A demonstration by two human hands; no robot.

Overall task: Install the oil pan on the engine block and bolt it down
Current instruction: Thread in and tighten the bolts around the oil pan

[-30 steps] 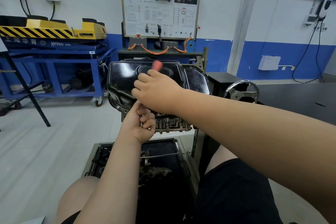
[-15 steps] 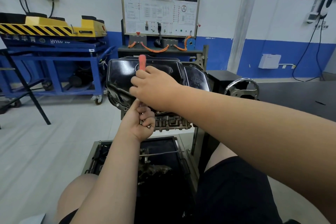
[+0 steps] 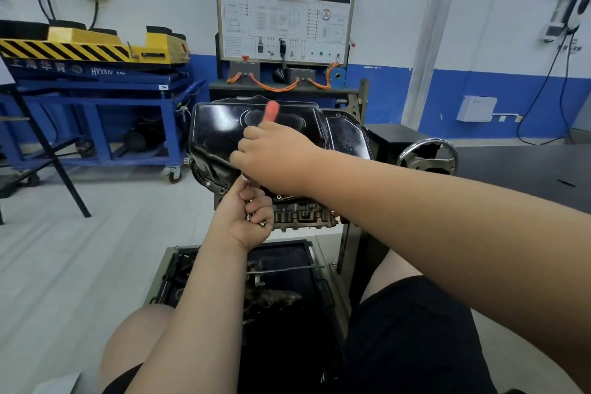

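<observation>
Head view of an engine stand. The black oil pan sits on top of the engine block, sump side up, with its flange lying along the block's upper edge. Both are carried above a dark tray at the foot of the stand, in which a thin rod and some metal parts lie.

The right hand reaches across from the right and is closed round a red-handled tool. Only the red end of the handle shows above the knuckles, in front of the pan's raised oval panel. The tool's working end is hidden by the two hands, so its contact with the pan cannot be told.

The left hand comes up from below, just under the right hand, at the near edge of the pan's flange. Its fingers are curled round several small silver bolts, whose ends show between the fingers. Its thumb and forefinger point up toward the flange.

To the right of the pan, a chromed handwheel is fixed to the stand. Behind stands a training panel with printed diagrams and orange cables below it. At the left, a blue cart carries a yellow lifting platform with black hazard stripes. The floor is pale tile.
</observation>
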